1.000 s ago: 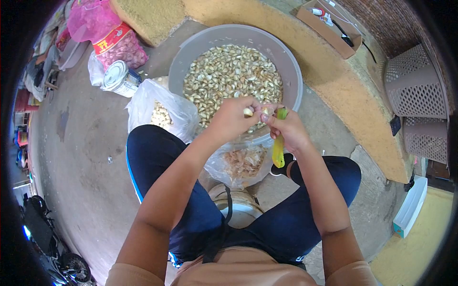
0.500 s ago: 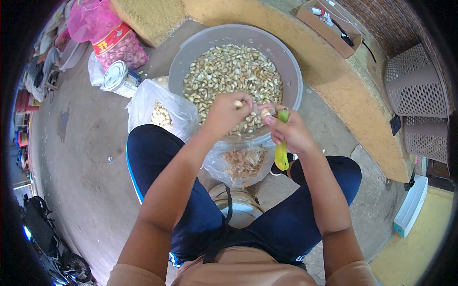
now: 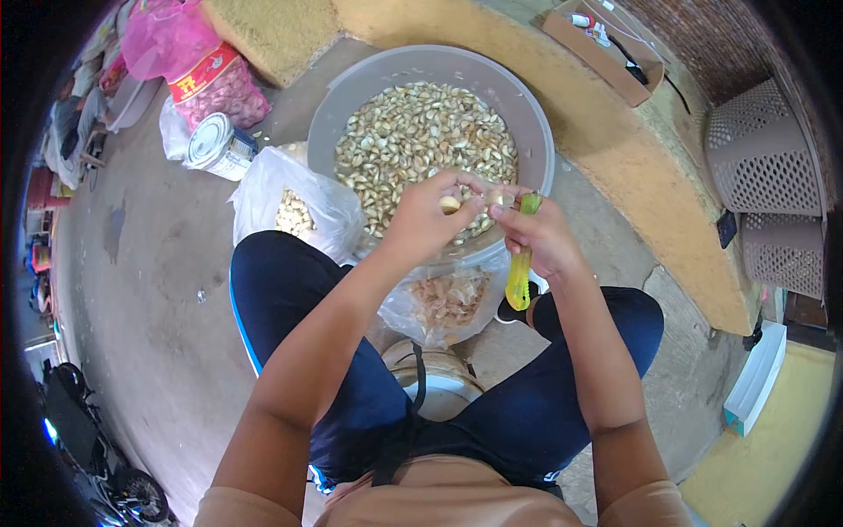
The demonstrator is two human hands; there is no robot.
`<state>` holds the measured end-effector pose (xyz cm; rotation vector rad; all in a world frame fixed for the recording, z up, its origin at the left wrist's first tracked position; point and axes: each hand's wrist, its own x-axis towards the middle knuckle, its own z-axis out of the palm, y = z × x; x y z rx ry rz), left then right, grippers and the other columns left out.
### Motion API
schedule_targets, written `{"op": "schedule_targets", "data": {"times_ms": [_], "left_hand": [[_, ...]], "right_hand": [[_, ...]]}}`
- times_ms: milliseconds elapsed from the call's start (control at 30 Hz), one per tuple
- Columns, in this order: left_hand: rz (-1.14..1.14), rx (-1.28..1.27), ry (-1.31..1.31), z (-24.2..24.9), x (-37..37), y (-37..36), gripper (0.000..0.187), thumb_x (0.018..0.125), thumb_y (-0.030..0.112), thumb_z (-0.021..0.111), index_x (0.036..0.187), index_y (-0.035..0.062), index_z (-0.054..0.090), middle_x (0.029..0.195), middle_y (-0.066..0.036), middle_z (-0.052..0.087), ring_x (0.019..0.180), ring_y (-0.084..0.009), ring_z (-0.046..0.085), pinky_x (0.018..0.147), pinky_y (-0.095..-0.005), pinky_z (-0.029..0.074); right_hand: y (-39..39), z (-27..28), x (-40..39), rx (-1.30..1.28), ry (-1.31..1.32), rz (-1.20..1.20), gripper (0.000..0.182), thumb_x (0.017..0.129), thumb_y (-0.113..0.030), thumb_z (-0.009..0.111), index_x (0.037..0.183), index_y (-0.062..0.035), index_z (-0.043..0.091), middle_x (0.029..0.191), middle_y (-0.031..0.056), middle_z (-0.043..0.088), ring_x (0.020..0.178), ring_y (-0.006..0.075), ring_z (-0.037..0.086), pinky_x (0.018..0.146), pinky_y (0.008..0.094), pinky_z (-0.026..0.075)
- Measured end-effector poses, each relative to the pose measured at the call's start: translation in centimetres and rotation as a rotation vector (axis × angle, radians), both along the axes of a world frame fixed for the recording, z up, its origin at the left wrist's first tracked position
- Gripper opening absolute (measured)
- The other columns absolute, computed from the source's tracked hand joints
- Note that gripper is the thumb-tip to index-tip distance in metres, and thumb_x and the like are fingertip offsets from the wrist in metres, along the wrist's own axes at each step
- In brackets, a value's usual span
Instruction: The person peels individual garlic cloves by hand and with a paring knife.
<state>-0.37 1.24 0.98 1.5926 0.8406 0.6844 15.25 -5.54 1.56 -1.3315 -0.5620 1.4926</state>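
Observation:
Above the near rim of a big grey tub [image 3: 527, 105] full of garlic cloves [image 3: 426, 132], both hands are close together. My left hand [image 3: 430, 218] is closed with a pale garlic clove [image 3: 450, 205] in its fingers, and its fingertips meet those of the other hand. My right hand [image 3: 546, 239] is wrapped round a yellow-green cutter knife [image 3: 519, 279], its handle hanging down. Something pale, perhaps another clove, shows at the right fingertips; the blade cannot be made out. Below the hands is a clear bag [image 3: 404, 307] of brown garlic skins [image 3: 450, 299].
A white plastic bag [image 3: 332, 198] of peeled cloves stands left of the tub. Beyond it are a paint can [image 3: 221, 149] and a pink mesh sack [image 3: 224, 97]. A bucket [image 3: 439, 386] sits between my legs. A yellow ledge [image 3: 632, 167] curves along the right, with a cardboard box [image 3: 606, 53].
My left hand has turned and its fingers have moved right, against the right hand's fingertips. The cutter knife has rotated slightly in my right hand.

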Motion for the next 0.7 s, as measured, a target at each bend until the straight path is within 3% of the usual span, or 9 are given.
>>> {"op": "schedule_targets", "data": {"times_ms": [200, 300, 400, 533, 600, 700], "left_hand": [[-0.096, 0.166, 0.146, -1.1, -0.4, 0.8, 0.013, 0.075, 0.014, 0.063, 0.083, 0.0040, 0.060, 0.072, -0.007, 0.061, 0.064, -0.0131, 0.057, 0.061, -0.0257, 0.044], [-0.110, 0.198, 0.163, -1.0, -0.4, 0.7, 0.013, 0.074, 0.015, 0.062, 0.082, 0.0039, 0.061, 0.073, -0.009, 0.062, 0.064, -0.0161, 0.058, 0.063, -0.0269, 0.045], [-0.103, 0.220, 0.204, -0.7, -0.3, 0.5, 0.013, 0.072, 0.014, 0.062, 0.081, 0.0039, 0.061, 0.072, -0.010, 0.062, 0.064, -0.0179, 0.059, 0.063, -0.0281, 0.046], [-0.104, 0.255, 0.332, -0.4, -0.2, 0.3, 0.013, 0.068, 0.012, 0.063, 0.078, 0.0039, 0.061, 0.070, -0.011, 0.062, 0.062, -0.0214, 0.060, 0.060, -0.0298, 0.046], [-0.092, 0.300, 0.353, -0.7, -0.2, 0.3, 0.013, 0.063, 0.017, 0.064, 0.074, 0.0095, 0.061, 0.066, -0.010, 0.060, 0.060, -0.0252, 0.059, 0.056, -0.0337, 0.046], [-0.082, 0.324, 0.371, -1.1, -0.2, 0.3, 0.013, 0.060, 0.020, 0.065, 0.069, 0.0121, 0.060, 0.063, -0.009, 0.060, 0.059, -0.0271, 0.059, 0.054, -0.0358, 0.046]], "right_hand": [[-0.1, 0.7, -0.8, -0.013, -0.515, 0.091, 0.035, 0.067, -0.012, 0.072, 0.097, 0.0009, 0.060, 0.072, 0.0011, 0.058, 0.052, 0.0074, 0.048, 0.045, 0.0224, 0.038], [0.0, -1.1, -1.0, 0.210, -0.715, 0.066, 0.036, 0.065, -0.012, 0.073, 0.095, 0.0004, 0.060, 0.073, 0.0044, 0.059, 0.055, 0.0113, 0.051, 0.052, 0.0255, 0.043], [-0.4, 0.3, -1.4, 0.167, -0.905, 0.112, 0.034, 0.064, -0.011, 0.072, 0.093, 0.0014, 0.060, 0.075, 0.0108, 0.060, 0.061, 0.0167, 0.056, 0.060, 0.0277, 0.045], [-0.4, 0.0, -1.6, 0.214, -1.005, 0.137, 0.032, 0.064, -0.010, 0.070, 0.092, 0.0013, 0.059, 0.082, 0.0175, 0.061, 0.071, 0.0267, 0.060, 0.065, 0.0323, 0.047], [-0.5, -0.5, -1.5, 0.285, -1.092, 0.158, 0.031, 0.064, -0.009, 0.069, 0.092, 0.0010, 0.059, 0.084, 0.0190, 0.061, 0.077, 0.0315, 0.059, 0.068, 0.0349, 0.047], [-0.6, -0.4, -1.7, 0.269, -1.059, 0.159, 0.031, 0.064, -0.009, 0.068, 0.093, 0.0007, 0.059, 0.085, 0.0195, 0.060, 0.078, 0.0338, 0.059, 0.070, 0.0369, 0.047]]}}
